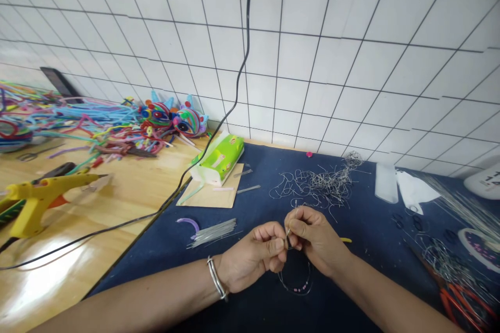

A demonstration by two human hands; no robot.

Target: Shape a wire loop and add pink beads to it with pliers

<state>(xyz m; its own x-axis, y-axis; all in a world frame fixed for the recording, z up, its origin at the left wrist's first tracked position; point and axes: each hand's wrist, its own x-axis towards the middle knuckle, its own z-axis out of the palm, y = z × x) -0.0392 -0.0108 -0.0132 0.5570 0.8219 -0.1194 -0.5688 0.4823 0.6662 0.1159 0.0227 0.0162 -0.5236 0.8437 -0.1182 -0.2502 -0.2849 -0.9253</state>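
Over the dark blue cloth (250,218), both my hands meet and pinch a thin wire loop (311,274). Several small pink beads (300,289) sit along the bottom of that loop, which hangs below my fingers. My left hand (260,252), with a silver bangle at the wrist, grips the wire between thumb and forefinger. Close against it, my right hand (314,234) pinches the wire's upper part, where strands seem to cross. The exact crossing is partly hidden by the fingertips. A bundle of straight wires (214,231) lies left of my hands.
Tangled wire (324,184) lies beyond my hands. At right are red-handled pliers (453,291), more wire and a round bead container (480,247). A green tissue pack (222,156) rests on a board. The left side holds a yellow glue gun (35,200), colourful pipe cleaners (86,119) and a black cable (174,192).
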